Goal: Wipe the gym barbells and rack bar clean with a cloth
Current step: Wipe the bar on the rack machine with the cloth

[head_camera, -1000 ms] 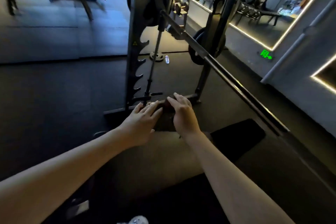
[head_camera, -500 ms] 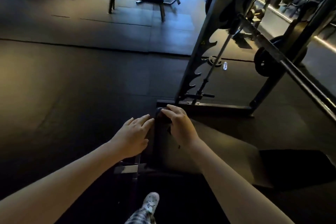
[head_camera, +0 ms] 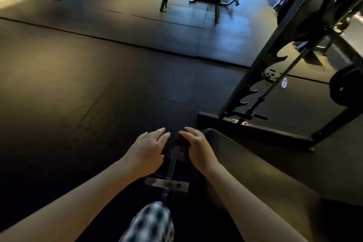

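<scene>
Gripping the cloth at the bench end with the right hand, left hand flat and empty beside it; risking a drop onto dark flooring, well apart from the rack.

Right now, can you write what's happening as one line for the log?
right hand cupped over dark cloth at bench end | left hand open beside it, holding nothing | rack ahead-right, untouched

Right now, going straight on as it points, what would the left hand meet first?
The left hand would cross dark rubber floor, then probably meet the black steel rack base beam; depth unclear.
</scene>
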